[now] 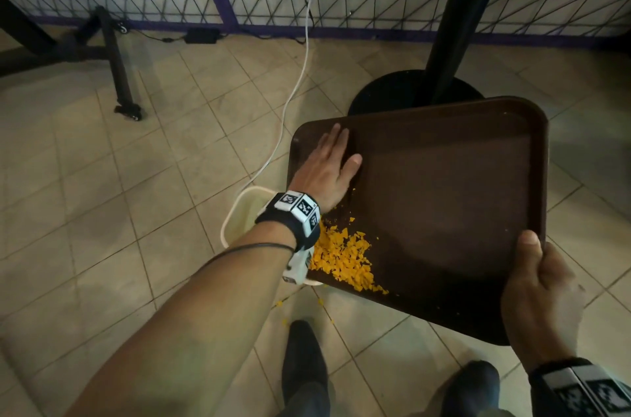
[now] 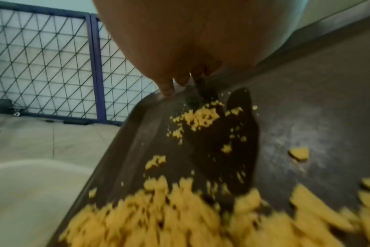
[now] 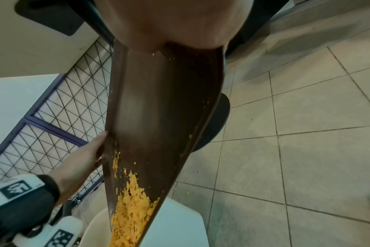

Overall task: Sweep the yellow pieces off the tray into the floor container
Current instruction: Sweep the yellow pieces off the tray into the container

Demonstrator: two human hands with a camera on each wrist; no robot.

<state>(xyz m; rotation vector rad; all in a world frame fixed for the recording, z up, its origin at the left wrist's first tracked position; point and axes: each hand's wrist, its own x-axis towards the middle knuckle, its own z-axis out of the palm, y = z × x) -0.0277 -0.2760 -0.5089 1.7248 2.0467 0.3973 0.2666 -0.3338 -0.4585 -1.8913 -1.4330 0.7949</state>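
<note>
Tiled floor (image 1: pixel 102 211); R hand (image 1: pixel 543 300) grip tilts tray (image 1: pixel 444 194) w/ yellow pieces (image 1: pixel 345 256).

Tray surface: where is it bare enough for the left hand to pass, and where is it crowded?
The brown tray is bare from the left hand across to the right hand at the near corner. The yellow pieces crowd its low corner over the cream floor container; a few lie on the floor tiles.
</note>
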